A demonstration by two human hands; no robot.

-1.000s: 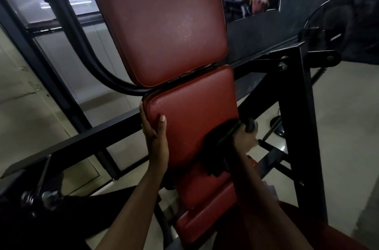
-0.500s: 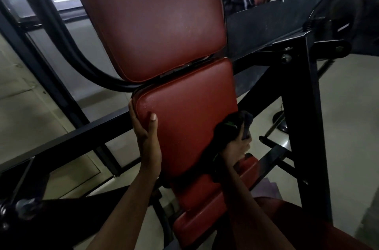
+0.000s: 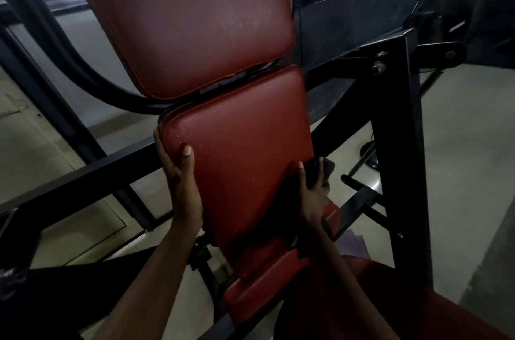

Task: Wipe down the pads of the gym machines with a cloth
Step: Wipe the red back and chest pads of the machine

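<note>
Cloth (image 3: 321,171) — one — in right hand (image 3: 311,198); left hand (image 3: 181,183) grips middle pad (image 3: 242,142).

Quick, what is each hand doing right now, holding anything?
Left hand: grips the left edge of the middle red pad.
Right hand: holds a dark cloth against the pad's right edge.

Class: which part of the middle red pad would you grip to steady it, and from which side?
The middle pad is best gripped at its left edge near the top corner, from the left. That rounded edge stands free, so a thumb lies on the face and fingers wrap behind, as the left hand shows. The right hand and cloth occupy the right edge.
</note>
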